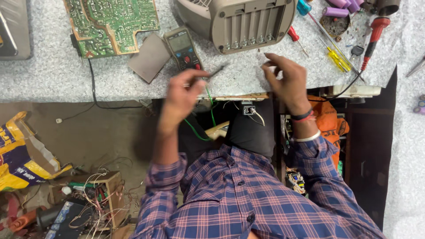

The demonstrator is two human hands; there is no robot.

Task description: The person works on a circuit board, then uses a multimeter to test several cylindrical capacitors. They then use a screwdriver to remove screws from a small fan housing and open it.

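My left hand (182, 95) is raised over the front edge of the speckled worktop (53, 73) and pinches a thin dark probe (215, 71) whose tip points up and right. It is blurred. My right hand (287, 82) hovers further right with fingers curled and apart, holding nothing that I can see. A grey multimeter (183, 48) lies just beyond my left hand. A beige plastic casing (239, 20) with a ribbed battery bay stands behind both hands. Green wires (203, 128) hang down below the table edge over my lap.
A green circuit board (110, 24) lies at the back left with a black cable (93, 84). Screwdrivers (336, 55), purple cells (338, 9) and a red-handled tool (375, 33) lie at the right. A wooden box of wires (95, 194) and a yellow bag (22, 155) sit on the floor.
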